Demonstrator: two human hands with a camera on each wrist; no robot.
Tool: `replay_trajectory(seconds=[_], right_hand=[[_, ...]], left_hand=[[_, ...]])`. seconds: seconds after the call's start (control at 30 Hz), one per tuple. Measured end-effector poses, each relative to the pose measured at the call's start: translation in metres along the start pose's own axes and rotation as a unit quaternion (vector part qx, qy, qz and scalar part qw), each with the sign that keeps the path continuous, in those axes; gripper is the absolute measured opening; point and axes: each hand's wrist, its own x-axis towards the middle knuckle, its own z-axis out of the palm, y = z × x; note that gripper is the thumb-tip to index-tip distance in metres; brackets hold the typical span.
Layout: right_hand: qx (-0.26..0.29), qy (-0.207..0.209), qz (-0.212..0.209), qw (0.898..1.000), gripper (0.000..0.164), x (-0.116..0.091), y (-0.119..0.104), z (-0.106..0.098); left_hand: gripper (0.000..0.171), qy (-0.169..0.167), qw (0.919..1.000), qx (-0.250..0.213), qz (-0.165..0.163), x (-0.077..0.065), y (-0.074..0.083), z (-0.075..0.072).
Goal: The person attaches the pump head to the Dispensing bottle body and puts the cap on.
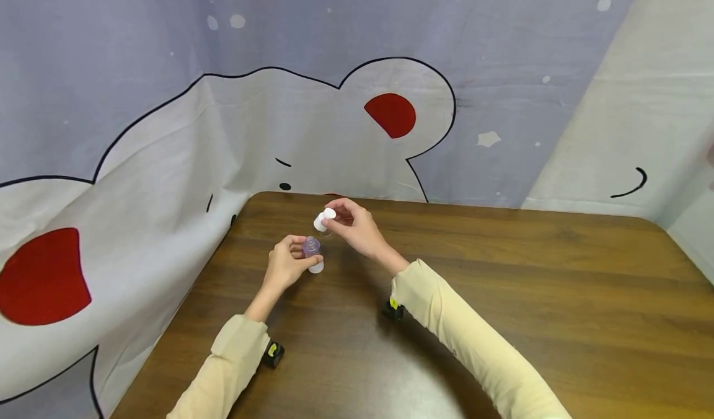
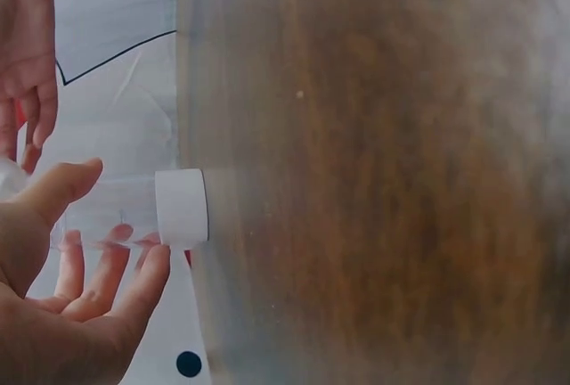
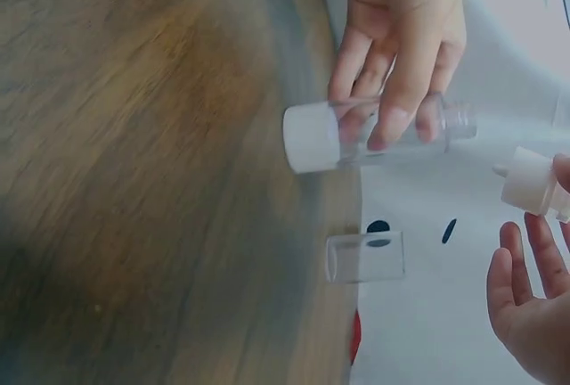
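Clear bottle [image 1: 312,251], white base down, roughly upright over the wooden table [image 1: 530,282]; left hand [image 1: 286,264] grasps it round the sides (base contact with the wood: cannot tell). Above the bottle's open neck, and apart from it, right hand [image 1: 361,230] pinches a white nozzle top [image 3: 528,180]. Small clear cap [image 3: 366,257] stands just right of the bottle.

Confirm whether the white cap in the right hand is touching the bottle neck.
Apart: the right wrist view shows pale backdrop between the white cap and the bottle neck.
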Motion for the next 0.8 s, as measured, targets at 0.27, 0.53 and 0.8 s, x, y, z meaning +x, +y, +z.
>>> replay_trajectory(seconds=[0.27, 0.53, 0.8], right_hand=[[-0.006, -0.006, -0.004, 1.0, 0.029, 0.011, 0.018, 0.008], [0.004, -0.027, 0.0, 1.0, 0.029, 0.011, 0.012, 0.013], [-0.022, -0.037, -0.011, 0.999, 0.028, 0.011, 0.012, 0.02]], left_hand=[[0.052, -0.005, 1.0, -0.007, 0.001, 0.001, -0.001, -0.001], [0.053, -0.006, 0.9999, -0.013, -0.001, 0.002, -0.001, 0.0], [0.054, -0.014, 0.9999, -0.006, -0.005, 0.001, -0.002, -0.002]])
